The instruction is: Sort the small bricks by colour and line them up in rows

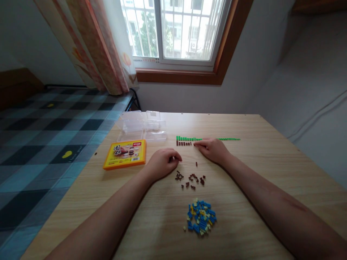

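My left hand (162, 162) rests on the wooden table (244, 173), its fingers curled loosely with nothing visible in them. My right hand (213, 148) lies further back, fingers pressed together at the end of a short row of brown bricks (184, 143); whether a piece is pinched I cannot tell. Behind that row runs a long line of green bricks (189, 138). Loose brown bricks (191, 178) are scattered just in front of both hands. Nearer to me sits a heap of blue and yellow bricks (201, 217).
A yellow box (125, 154) with a printed picture lies to the left of my left hand. Behind it stands a clear plastic case (142, 126). A bed with a checked cover (48, 144) adjoins the table's left edge. A window and curtain are at the back.
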Demonstrator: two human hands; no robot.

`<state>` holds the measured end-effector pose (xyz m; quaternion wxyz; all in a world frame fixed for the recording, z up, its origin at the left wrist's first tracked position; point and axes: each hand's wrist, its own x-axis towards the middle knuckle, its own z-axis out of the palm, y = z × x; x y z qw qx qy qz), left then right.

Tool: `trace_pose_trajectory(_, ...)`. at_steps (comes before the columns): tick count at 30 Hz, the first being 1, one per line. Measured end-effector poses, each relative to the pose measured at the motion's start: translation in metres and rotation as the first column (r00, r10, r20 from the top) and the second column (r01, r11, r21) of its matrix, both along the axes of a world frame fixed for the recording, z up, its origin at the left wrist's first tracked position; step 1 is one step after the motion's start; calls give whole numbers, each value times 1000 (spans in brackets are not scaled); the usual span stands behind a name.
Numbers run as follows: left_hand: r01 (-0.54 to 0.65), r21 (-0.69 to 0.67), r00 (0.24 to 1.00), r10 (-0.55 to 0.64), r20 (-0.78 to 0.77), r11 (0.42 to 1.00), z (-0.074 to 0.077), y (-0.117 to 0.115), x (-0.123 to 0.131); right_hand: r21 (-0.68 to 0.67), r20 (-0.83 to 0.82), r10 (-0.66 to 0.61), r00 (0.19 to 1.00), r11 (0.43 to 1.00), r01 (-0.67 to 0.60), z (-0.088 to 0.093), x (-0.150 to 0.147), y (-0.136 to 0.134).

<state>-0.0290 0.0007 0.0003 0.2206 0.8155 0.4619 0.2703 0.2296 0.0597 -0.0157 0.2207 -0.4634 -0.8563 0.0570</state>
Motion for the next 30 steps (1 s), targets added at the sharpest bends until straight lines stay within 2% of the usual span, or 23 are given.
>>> trace_pose_trajectory(10, -8, 2, 1000, 8, -19, 1000, 0, 0, 1, 11, 52, -87, 995, 996, 86, 0, -9, -3)
trace_pose_trajectory(20, -7, 10, 1000, 8, -19, 1000, -2, 1, 1, 28, -44, -39, 998, 999, 40, -6, -6, 1)
trace_pose_trajectory(30, -13, 2, 1000, 13, -15, 1000, 0, 0, 1, 26, 30, -52, 998, 998, 51, -3, -10, -3)
